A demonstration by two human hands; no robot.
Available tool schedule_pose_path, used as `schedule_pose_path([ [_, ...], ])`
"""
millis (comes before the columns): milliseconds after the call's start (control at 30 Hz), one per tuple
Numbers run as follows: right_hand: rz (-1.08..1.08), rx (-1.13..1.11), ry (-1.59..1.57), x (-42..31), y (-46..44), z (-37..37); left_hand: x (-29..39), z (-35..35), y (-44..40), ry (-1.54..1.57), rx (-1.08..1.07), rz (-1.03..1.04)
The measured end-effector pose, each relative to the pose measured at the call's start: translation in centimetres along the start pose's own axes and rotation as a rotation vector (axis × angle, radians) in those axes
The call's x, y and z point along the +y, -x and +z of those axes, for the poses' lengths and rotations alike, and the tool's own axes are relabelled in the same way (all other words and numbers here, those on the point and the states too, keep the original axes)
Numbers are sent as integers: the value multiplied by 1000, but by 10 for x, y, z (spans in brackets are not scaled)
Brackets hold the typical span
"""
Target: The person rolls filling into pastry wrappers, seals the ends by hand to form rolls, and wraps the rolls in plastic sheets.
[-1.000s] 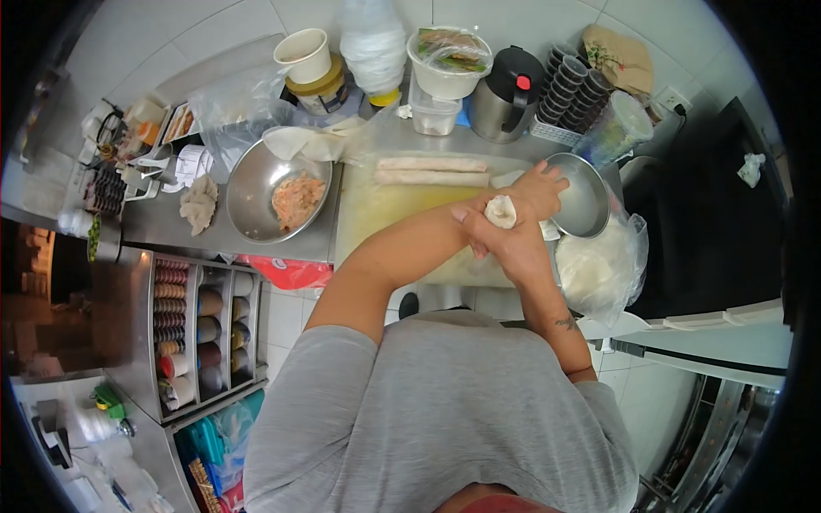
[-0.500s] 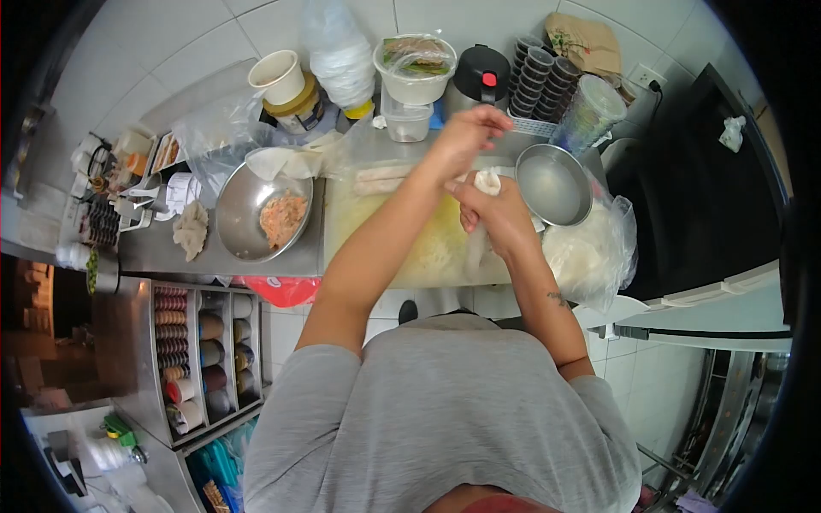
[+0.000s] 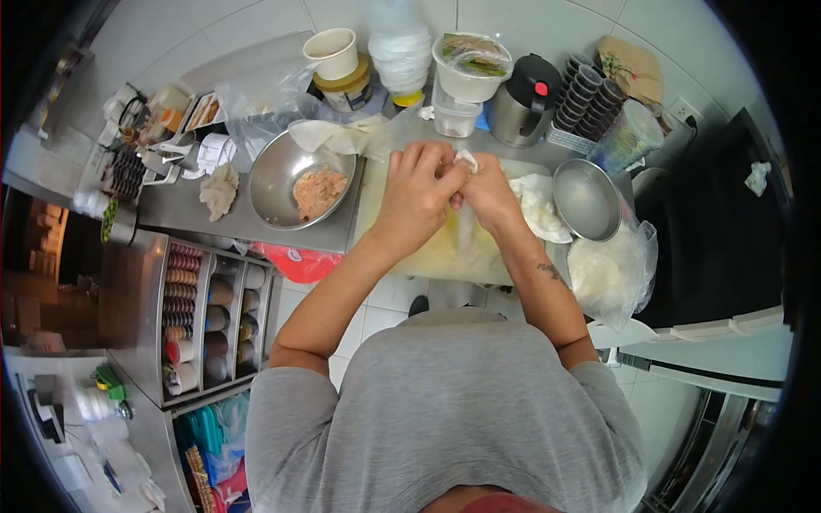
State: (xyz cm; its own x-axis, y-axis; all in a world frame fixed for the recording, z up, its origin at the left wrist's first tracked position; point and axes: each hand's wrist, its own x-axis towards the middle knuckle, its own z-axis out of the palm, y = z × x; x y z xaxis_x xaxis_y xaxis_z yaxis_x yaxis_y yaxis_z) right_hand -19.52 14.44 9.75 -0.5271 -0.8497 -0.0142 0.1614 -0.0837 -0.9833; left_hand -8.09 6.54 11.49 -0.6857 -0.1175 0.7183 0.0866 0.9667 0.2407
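My right hand is closed around white dough. A small piece sticks out above the thumb, and a pale length hangs below the fist over the yellowish board. Against it, my left hand has its fingers bent together and pinches the dough at the top; its fingertips are partly hidden. Right of the hands are a crumpled white cloth or wrap and a round metal pan. On the left, a steel bowl holds an orange-pink filling.
A plastic bag of white material lies at the board's right. Along the wall stand a steel jug, a covered white tub, stacked black cups and a paper cup. A beige cloth lies at left.
My left hand has come back from beside the metal pan, passing above my right hand, and now meets the dough. My right hand has kept its hold throughout. The view has shifted.
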Motion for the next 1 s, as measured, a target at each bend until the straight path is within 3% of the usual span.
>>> schedule_pose_path([
  [133, -19, -133, 10, 11, 1, 5, -8, -18, 2, 54, -140, -41],
  [233, 5, -215, -38, -1, 8, 6, -25, -31, -5, 493, -130, -201],
  [333, 48, -282, 3, -2, 10, 8, -30, -53, -25, 625, -423, -421],
  [533, 96, -324, 73, -7, 16, 15, -33, -56, -41, 512, -713, -356],
  [633, 103, -326, 82, -4, 15, 13, -25, -59, -47, 435, -733, -361],
  [833, 72, -258, 113, -4, 12, 11, -19, -44, -32, 266, -486, -19],
  [1000, 84, -185, 99, 8, 6, 10, -17, -46, -29, 273, -504, -22],
])
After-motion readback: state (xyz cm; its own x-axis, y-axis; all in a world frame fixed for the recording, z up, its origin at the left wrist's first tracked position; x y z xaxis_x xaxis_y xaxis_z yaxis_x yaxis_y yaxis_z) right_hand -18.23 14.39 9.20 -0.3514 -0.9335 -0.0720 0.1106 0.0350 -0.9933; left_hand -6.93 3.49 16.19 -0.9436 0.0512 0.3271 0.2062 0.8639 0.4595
